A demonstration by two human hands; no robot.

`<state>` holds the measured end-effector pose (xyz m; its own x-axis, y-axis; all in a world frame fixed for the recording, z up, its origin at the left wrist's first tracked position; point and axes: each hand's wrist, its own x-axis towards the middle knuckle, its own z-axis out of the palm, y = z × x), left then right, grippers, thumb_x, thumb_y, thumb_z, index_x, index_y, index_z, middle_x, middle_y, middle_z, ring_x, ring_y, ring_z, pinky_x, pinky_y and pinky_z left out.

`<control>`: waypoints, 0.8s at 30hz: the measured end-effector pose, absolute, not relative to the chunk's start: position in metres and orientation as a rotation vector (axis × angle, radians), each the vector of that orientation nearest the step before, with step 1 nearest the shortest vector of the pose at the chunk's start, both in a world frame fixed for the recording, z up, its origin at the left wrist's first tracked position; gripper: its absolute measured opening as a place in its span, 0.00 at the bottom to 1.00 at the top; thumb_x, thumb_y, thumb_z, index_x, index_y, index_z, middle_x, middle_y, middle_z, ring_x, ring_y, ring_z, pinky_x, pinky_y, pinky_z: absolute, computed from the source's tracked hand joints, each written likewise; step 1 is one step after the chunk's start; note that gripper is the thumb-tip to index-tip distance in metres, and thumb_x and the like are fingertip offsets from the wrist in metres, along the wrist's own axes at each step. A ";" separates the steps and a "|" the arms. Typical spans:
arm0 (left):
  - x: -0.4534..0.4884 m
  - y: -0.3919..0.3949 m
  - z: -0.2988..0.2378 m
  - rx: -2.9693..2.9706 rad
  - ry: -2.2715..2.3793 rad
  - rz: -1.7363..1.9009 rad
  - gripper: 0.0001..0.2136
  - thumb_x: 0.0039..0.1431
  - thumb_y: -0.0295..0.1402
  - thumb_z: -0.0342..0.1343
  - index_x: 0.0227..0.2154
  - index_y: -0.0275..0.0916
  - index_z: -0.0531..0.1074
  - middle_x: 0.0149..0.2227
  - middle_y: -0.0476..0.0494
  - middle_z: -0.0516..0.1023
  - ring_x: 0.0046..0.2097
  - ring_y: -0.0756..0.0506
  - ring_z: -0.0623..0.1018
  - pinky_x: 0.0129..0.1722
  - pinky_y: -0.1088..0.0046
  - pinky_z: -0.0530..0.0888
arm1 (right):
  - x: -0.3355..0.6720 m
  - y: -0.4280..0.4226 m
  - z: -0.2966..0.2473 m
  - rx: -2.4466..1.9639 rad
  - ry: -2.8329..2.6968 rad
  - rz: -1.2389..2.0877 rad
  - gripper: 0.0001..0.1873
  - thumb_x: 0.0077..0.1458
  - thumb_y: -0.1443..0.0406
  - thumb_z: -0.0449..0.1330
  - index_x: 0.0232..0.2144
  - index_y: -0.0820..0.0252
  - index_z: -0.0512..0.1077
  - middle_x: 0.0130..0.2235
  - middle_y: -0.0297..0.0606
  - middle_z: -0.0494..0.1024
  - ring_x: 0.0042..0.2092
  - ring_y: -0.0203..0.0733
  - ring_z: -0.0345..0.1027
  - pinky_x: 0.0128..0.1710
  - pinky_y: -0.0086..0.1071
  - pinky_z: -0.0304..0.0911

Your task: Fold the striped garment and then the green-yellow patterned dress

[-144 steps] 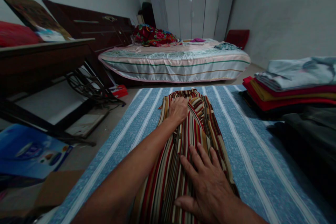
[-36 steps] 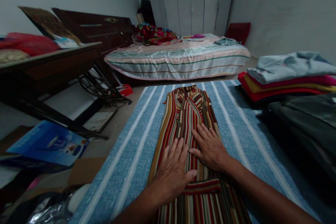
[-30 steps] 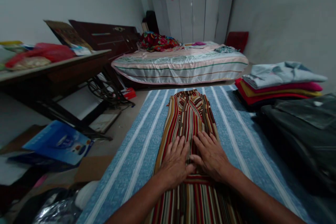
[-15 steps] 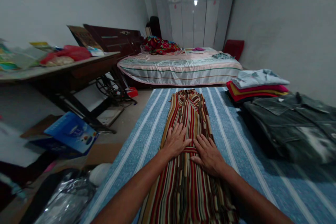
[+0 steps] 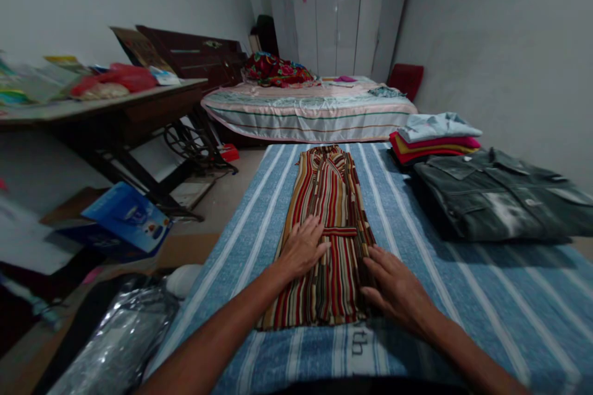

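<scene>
A striped dress (image 5: 331,197) in red, brown and cream lies lengthwise on the blue striped bedspread (image 5: 250,222), folded into a long narrow shape with a belt band across its middle. My left hand (image 5: 303,248) rests flat on the dress's left side, just below the band, fingers spread. At the right edge of the cloth, my right hand (image 5: 393,281) touches the side with its fingertips, its fingers apart and pointing inward. Neither hand grips the fabric. The lower hem shows just in front of my wrists.
On the right lie a folded dark green denim jacket (image 5: 500,197) and a stack of folded clothes (image 5: 435,139). A sewing machine table (image 5: 111,99) stands left, with a blue box (image 5: 130,219) below. Another bed (image 5: 310,111) and a wardrobe (image 5: 328,18) are behind.
My right hand has moved outward from the middle of the dress to its right edge. My left hand has slid slightly left. The view has shifted, and the lower hem now shows.
</scene>
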<state>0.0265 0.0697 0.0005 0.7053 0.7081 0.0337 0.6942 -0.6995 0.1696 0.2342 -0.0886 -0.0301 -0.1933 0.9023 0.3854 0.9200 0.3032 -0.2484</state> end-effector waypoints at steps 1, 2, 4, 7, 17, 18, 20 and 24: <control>0.023 0.058 0.002 2.775 1.087 0.142 0.22 0.63 0.41 0.46 0.57 0.38 0.60 0.65 0.37 0.54 0.66 0.40 0.50 0.62 0.52 0.53 | 0.232 -0.102 -0.035 -1.603 -2.138 -0.083 0.24 0.57 0.60 0.56 0.53 0.66 0.66 0.59 0.52 0.64 0.62 0.53 0.53 0.57 0.50 0.58; 0.020 0.046 0.002 2.778 1.040 0.133 0.23 0.63 0.41 0.47 0.58 0.38 0.60 0.65 0.37 0.54 0.66 0.40 0.50 0.62 0.51 0.53 | 0.230 -0.114 -0.041 -1.592 -2.159 -0.111 0.25 0.56 0.59 0.57 0.54 0.65 0.66 0.59 0.51 0.64 0.61 0.54 0.53 0.56 0.50 0.59; 0.016 0.025 0.000 2.761 0.998 0.086 0.24 0.62 0.41 0.48 0.59 0.38 0.59 0.65 0.37 0.54 0.66 0.40 0.51 0.62 0.51 0.54 | 0.224 -0.133 -0.056 -1.582 -2.183 -0.168 0.26 0.54 0.59 0.59 0.54 0.63 0.66 0.57 0.50 0.66 0.60 0.55 0.57 0.53 0.49 0.64; 0.014 0.007 -0.005 2.720 1.023 -0.003 0.25 0.62 0.40 0.49 0.59 0.37 0.58 0.65 0.36 0.53 0.66 0.40 0.51 0.62 0.51 0.54 | 0.218 -0.150 -0.075 -1.553 -2.150 -0.229 0.24 0.55 0.61 0.58 0.53 0.61 0.67 0.56 0.49 0.68 0.56 0.55 0.62 0.48 0.47 0.69; 0.001 -0.008 -0.003 2.689 0.975 0.238 0.18 0.59 0.34 0.53 0.51 0.35 0.66 0.60 0.34 0.64 0.63 0.39 0.59 0.60 0.53 0.61 | 0.252 -0.157 -0.074 -1.665 -1.762 -0.188 0.15 0.60 0.63 0.50 0.45 0.57 0.72 0.46 0.46 0.75 0.46 0.48 0.72 0.44 0.43 0.72; -0.003 -0.012 -0.003 2.696 0.938 0.287 0.17 0.59 0.34 0.52 0.50 0.35 0.67 0.59 0.34 0.65 0.63 0.39 0.60 0.60 0.53 0.62 | 0.256 -0.157 -0.075 -1.689 -1.743 -0.187 0.15 0.60 0.63 0.50 0.44 0.57 0.72 0.46 0.46 0.76 0.46 0.48 0.72 0.43 0.43 0.72; -0.010 -0.021 -0.004 2.708 0.870 0.357 0.14 0.58 0.32 0.52 0.47 0.35 0.68 0.58 0.34 0.67 0.63 0.40 0.61 0.59 0.54 0.63 | 0.262 -0.158 -0.077 -1.716 -1.738 -0.163 0.15 0.59 0.63 0.50 0.43 0.57 0.73 0.46 0.46 0.75 0.47 0.49 0.71 0.44 0.45 0.71; -0.008 -0.040 -0.001 2.721 0.793 0.343 0.13 0.55 0.29 0.53 0.45 0.37 0.69 0.57 0.35 0.67 0.63 0.38 0.60 0.59 0.52 0.62 | 0.261 -0.158 -0.080 -1.706 -1.783 -0.139 0.14 0.57 0.64 0.52 0.43 0.59 0.73 0.48 0.47 0.74 0.50 0.50 0.68 0.49 0.47 0.68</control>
